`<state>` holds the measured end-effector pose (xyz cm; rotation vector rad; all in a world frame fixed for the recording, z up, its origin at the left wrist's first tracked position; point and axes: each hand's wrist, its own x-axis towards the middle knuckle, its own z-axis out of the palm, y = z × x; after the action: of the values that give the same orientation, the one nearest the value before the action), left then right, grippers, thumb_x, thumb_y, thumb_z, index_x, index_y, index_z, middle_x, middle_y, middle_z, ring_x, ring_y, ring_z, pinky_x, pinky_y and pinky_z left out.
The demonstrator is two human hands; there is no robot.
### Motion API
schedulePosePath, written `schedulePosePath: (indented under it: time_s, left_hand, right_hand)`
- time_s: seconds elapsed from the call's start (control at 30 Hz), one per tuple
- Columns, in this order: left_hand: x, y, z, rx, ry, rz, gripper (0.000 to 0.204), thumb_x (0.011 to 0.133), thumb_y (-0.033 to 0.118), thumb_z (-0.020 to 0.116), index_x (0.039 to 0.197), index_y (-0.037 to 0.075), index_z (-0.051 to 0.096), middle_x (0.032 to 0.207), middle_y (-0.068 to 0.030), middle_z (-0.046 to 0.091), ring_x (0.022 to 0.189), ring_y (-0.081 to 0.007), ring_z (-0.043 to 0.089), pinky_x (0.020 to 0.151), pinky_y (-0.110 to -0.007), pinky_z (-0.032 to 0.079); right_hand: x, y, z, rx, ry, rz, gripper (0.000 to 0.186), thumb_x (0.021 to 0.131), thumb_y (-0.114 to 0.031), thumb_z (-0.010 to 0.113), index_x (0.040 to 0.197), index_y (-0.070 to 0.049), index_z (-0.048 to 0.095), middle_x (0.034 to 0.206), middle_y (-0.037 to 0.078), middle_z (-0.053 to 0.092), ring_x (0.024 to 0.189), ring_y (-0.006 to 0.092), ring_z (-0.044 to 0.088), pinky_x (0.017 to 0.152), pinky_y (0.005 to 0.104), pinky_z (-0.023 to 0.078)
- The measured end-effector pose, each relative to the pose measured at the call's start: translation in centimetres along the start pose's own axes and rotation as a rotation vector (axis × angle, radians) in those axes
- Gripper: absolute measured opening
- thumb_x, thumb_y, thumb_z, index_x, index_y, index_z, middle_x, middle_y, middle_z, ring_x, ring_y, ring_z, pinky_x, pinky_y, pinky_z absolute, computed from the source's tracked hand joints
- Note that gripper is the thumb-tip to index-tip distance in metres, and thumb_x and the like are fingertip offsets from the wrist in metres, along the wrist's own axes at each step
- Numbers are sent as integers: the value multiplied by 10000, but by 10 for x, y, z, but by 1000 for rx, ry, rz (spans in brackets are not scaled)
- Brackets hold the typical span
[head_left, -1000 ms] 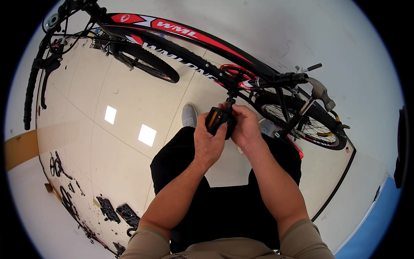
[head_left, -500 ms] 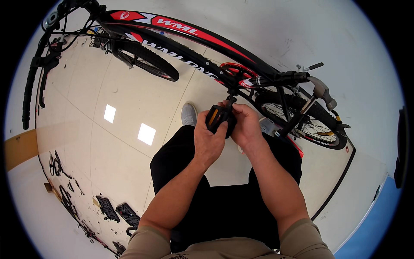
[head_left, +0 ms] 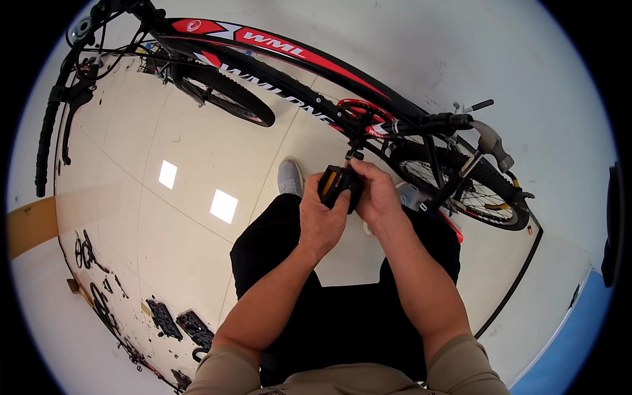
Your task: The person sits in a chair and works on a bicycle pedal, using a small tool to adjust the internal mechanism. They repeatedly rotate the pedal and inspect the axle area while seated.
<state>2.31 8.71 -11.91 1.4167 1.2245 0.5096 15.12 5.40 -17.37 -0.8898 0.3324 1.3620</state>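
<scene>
The person's left hand (head_left: 321,214) is gripping a black bicycle pedal (head_left: 340,184) with an amber reflector (head_left: 328,182), while the right hand (head_left: 376,194) is holding its other side, a fingertip near the crank arm (head_left: 356,143). The pedal is sitting between both hands, near the red chainring (head_left: 353,103).

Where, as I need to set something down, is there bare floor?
The floor is bare between the front wheel, the left shoe and the black cases at lower left. It is crowded where the left hand and right hand meet at the pedal, and among the scattered parts.
</scene>
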Motion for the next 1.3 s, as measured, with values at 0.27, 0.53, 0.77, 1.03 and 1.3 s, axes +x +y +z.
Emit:
schedulePosePath:
  time_s: [0.27, 0.53, 0.77, 1.03, 1.3]
  left_hand:
    - [4, -6, -3, -100, -14, -33, 358, 889, 76, 688, 1202, -11, 536, 1008, -127, 667, 880, -177, 670, 779, -313, 547]
    - [1, -1, 0, -6, 23, 4, 352, 882, 68, 687, 1191, -14, 540, 1000, -128, 666, 873, -192, 672, 783, -318, 545]
    - [3, -4, -3, -32, 8, 0, 354, 884, 71, 688, 1193, -16, 539, 1006, -132, 664, 875, -191, 668, 785, -318, 545]
    - [2, -4, -2, -46, 10, 10, 355, 888, 69, 687, 1198, -17, 537, 1008, -125, 664, 878, -181, 665, 789, -313, 547]
    - [2, -3, 0, -43, 0, -8, 360, 889, 69, 687, 1202, -16, 531, 995, -121, 661, 867, -174, 660, 777, -311, 545]
  right_hand:
    - [-13, -7, 15, 64, -98, 52, 237, 949, -179, 633, 1099, 4, 637, 1105, 107, 652, 1059, 224, 609, 1015, 377, 461]
    - [-3, 1, 3, 27, -19, 25, 238, 953, -179, 631, 1094, 13, 639, 1090, 104, 660, 1058, 233, 622, 1032, 399, 465]
    - [-10, -5, 10, 84, -89, 57, 219, 951, -172, 658, 1076, 6, 636, 1127, 114, 651, 1077, 227, 613, 1036, 396, 463]
    - [-10, -1, 13, 94, -35, 45, 219, 955, -170, 640, 1073, 15, 638, 1106, 119, 644, 1036, 231, 619, 988, 373, 487]
    - [-2, 4, 1, 64, -15, 19, 236, 963, -182, 627, 1093, 14, 645, 1160, 119, 646, 1100, 238, 611, 1050, 395, 452]
